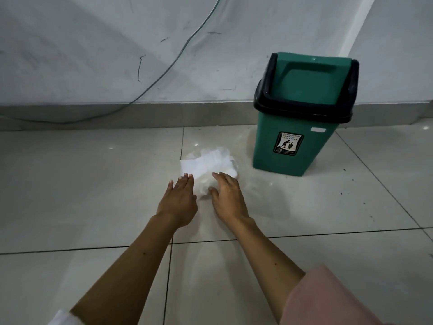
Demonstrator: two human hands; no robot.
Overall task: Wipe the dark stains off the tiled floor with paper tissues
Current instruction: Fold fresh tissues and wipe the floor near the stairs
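Paper tissues (208,166) lie in a crumpled white heap on the tiled floor (93,184), just left of the green bin (297,141) by the wall. My left hand (179,199) rests flat at the heap's near-left edge — fingers straight and close together, tips touching the paper, nothing held. My right hand (228,198) presses on the heap's near-right side, its grip loosely spread, thumb against the tissue; whether the far fingers curl into it I cannot tell. Small dark specks (344,181) mark the tiles right of the bin — well apart from both hands.
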